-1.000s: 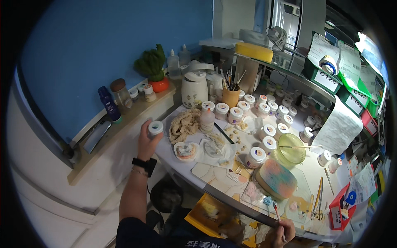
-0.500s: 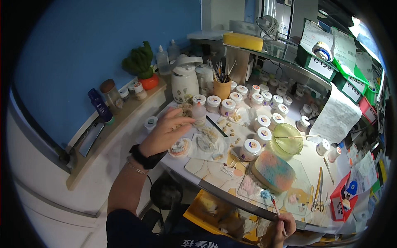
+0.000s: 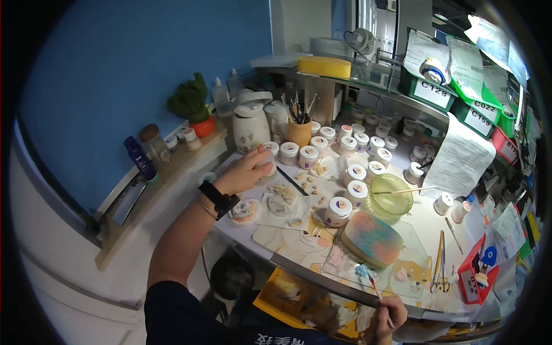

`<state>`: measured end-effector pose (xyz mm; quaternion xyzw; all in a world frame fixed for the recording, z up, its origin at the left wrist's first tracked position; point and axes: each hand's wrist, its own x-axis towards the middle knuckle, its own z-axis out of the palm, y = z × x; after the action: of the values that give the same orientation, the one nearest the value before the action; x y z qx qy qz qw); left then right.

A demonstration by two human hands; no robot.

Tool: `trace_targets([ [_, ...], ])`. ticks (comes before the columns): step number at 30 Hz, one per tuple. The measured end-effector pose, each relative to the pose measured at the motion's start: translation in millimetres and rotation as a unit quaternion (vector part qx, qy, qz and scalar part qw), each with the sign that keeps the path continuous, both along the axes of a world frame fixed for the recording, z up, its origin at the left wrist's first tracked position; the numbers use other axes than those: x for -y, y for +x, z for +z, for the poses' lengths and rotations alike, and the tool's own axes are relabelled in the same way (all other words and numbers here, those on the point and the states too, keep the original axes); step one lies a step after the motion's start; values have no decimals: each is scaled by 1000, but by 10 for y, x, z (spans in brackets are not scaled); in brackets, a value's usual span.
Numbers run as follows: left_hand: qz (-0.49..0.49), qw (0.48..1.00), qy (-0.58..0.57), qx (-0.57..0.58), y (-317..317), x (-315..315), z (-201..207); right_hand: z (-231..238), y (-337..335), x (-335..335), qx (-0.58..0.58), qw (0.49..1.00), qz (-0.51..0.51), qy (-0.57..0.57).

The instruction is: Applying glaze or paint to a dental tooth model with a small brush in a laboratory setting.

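My left hand reaches over the left part of the desk, its fingers closed around a small translucent squeeze bottle, mostly hidden by the hand. Beside my wrist stands a dental model with pink gum and white teeth. Several tooth-coloured pieces lie on a white tissue right of it. At the desk's front edge my right hand pinches a thin brush with a red and white handle. Its tip is close to a dab of blue paste or powder on a glass slab.
Several white-lidded jars fill the middle. A green glass bowl with a brush across it stands behind a multicoloured sponge. Tweezers and a red tray are at the right. A yellow drawer sits open below the desk.
My left hand has moved from beside the squeeze bottle onto it and closed around it. My right hand still holds the brush near the blue dab. The whole view has shifted slightly.
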<state>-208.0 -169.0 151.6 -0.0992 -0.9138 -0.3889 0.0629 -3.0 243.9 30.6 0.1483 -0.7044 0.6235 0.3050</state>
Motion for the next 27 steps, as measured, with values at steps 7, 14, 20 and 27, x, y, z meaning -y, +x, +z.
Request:
trace_targets([
  [7, 30, 946, 82, -311, 850, 367, 565, 53, 2, -84, -40, 996, 42, 69],
  [14, 172, 935, 74, -301, 2064, 374, 258, 4, 3, -87, -28, 998, 40, 51],
  [20, -27, 980, 169, -97, 2375, -243, -317, -26, -6, -77, -13, 998, 54, 41],
  [27, -105, 925, 363, 45, 1967, -884, -500, 48, 8, -8, 14, 1000, -16, 20],
])
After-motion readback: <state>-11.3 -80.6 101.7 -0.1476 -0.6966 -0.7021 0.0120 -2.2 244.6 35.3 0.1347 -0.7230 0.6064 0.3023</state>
